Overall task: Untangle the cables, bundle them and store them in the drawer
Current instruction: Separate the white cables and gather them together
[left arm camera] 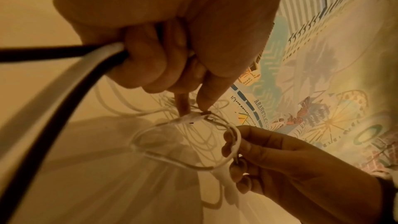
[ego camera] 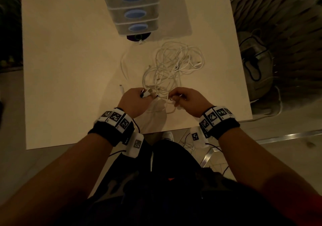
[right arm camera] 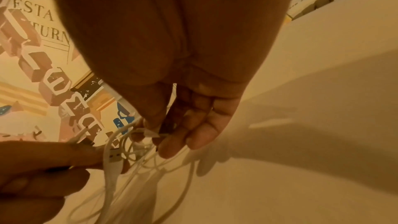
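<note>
A tangle of white cables (ego camera: 174,65) lies on the cream table (ego camera: 69,69) in front of a small drawer unit (ego camera: 132,8) with three blue-handled drawers, all closed. My left hand (ego camera: 139,97) grips cable ends, with a USB plug (ego camera: 150,91) sticking out of the fist; the left wrist view shows its curled fingers (left arm camera: 150,67) around white and black cables. My right hand (ego camera: 181,98) pinches a thin white cable loop (left arm camera: 183,142) between thumb and fingers (right arm camera: 172,142). The USB plug (right arm camera: 114,156) hangs between both hands.
A loose white plug (ego camera: 121,88) lies left of my left hand. A dark round object (ego camera: 138,37) sits at the foot of the drawer unit. A bag (ego camera: 256,69) stands on the floor right of the table. The table's near edge is just below my wrists.
</note>
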Tool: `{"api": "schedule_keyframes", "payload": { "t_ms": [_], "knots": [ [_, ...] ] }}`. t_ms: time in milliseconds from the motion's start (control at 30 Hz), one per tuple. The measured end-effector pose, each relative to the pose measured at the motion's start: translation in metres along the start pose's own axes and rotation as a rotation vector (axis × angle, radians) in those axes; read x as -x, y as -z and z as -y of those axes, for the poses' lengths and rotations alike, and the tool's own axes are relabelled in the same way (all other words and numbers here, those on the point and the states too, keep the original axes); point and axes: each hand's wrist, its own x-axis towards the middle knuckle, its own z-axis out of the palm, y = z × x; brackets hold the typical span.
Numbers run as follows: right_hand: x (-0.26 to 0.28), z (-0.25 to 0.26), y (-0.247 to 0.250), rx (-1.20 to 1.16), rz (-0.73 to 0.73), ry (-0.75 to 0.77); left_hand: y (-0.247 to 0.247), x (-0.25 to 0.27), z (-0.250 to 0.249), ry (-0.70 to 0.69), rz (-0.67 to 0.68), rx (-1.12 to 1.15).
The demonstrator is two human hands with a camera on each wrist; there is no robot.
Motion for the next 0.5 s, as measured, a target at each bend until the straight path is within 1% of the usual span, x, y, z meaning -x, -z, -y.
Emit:
{"api": "schedule_keyframes", "payload": {
  "t_ms": [67,167,233,333,400,500],
  "knots": [
    [-0.001,0.003,-0.004,-0.032,-0.023,-0.015,-0.002,-0.002,-0.001,0.041,0.008,0.052],
    [-0.004,0.005,-0.009,-0.111,-0.07,-0.013,-0.003,-0.006,-0.001,0.063,0.002,0.152],
    [-0.005,0.005,-0.011,-0.173,-0.083,-0.005,-0.002,-0.008,0.001,0.092,-0.005,0.253],
    [-0.008,0.001,-0.013,-0.255,-0.079,0.009,0.0,-0.011,0.003,0.18,-0.013,0.445],
    [-0.01,0.0,-0.016,-0.269,-0.081,0.015,0.0,-0.012,0.003,0.18,-0.02,0.512],
    [-0.014,0.003,-0.021,-0.263,-0.135,0.006,0.0,-0.01,-0.001,0.128,-0.014,0.502]
  ]
}}
